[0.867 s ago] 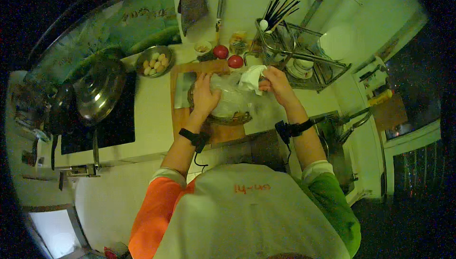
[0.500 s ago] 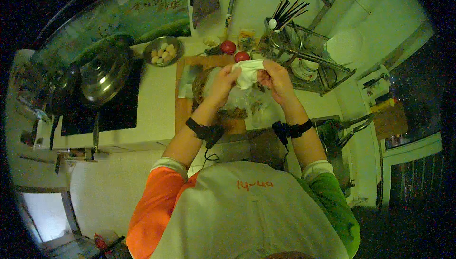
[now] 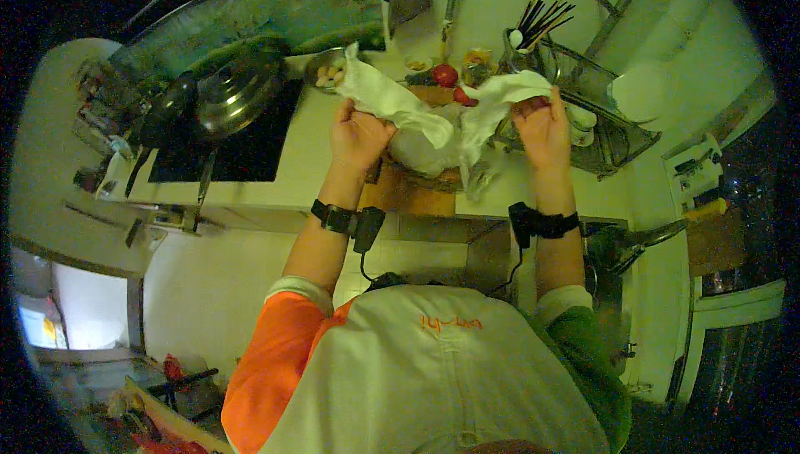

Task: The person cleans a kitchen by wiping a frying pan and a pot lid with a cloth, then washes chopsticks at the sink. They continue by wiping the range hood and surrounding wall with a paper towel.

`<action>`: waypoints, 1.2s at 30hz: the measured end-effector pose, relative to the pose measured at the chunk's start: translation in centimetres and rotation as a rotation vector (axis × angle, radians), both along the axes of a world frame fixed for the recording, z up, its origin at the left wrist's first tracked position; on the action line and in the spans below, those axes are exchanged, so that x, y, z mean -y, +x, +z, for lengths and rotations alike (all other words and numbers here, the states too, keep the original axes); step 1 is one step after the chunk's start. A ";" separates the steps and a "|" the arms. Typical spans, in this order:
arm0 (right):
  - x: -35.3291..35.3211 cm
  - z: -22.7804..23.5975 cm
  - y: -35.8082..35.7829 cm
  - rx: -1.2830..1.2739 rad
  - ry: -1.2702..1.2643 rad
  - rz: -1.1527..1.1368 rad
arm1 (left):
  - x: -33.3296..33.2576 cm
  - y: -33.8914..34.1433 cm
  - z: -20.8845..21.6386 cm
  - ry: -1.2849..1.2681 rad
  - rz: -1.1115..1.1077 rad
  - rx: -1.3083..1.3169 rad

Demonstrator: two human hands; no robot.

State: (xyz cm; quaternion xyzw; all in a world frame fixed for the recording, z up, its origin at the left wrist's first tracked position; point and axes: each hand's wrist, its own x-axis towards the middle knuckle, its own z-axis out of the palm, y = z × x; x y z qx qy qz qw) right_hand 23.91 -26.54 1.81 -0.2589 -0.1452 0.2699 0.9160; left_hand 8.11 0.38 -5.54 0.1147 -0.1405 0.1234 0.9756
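Observation:
My left hand (image 3: 358, 136) pinches a white soft sheet (image 3: 379, 96), like paper towel or thin cloth, which slants down to the right. At the other side, my right hand (image 3: 543, 133) grips a second white length (image 3: 498, 100) by its upper corner, and this hangs down to the left. A narrow gap shows between the two lengths; whether they join lower down I cannot tell. Beneath them a clear plastic bag (image 3: 425, 154) lies on a wooden cutting board (image 3: 408, 197), its contents partly hidden. Black straps sit around both my wrists.
Behind the board are a red tomato (image 3: 444, 76) and a jar (image 3: 478, 64). A bowl of eggs (image 3: 327, 75) stands left, partly covered by the sheet. Farther left, a lidded pan (image 3: 237, 100) rests on a black hob (image 3: 258, 154). A metal dish rack (image 3: 612, 142) with chopsticks (image 3: 543, 22) stands right.
My hands have moved apart. The white material, bunched between them before, is now spread into two lengths, one in each hand. The view has shifted, so the surroundings appear farther right.

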 end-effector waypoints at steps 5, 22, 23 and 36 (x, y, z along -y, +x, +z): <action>-0.2 -1.0 2.8 0.083 -0.219 -0.215 | -2.5 -5.7 -0.1 -0.004 0.299 -0.336; -9.7 -5.9 3.4 1.291 -1.397 -0.394 | -5.4 -16.3 -0.3 -0.005 0.231 -0.145; -11.9 -4.4 0.9 1.275 -1.271 -0.335 | -5.8 -17.0 -0.3 -0.029 0.208 -0.115; -36.9 -1.8 -33.7 0.680 -0.513 0.513 | -19.4 -35.8 0.6 0.213 0.230 -0.215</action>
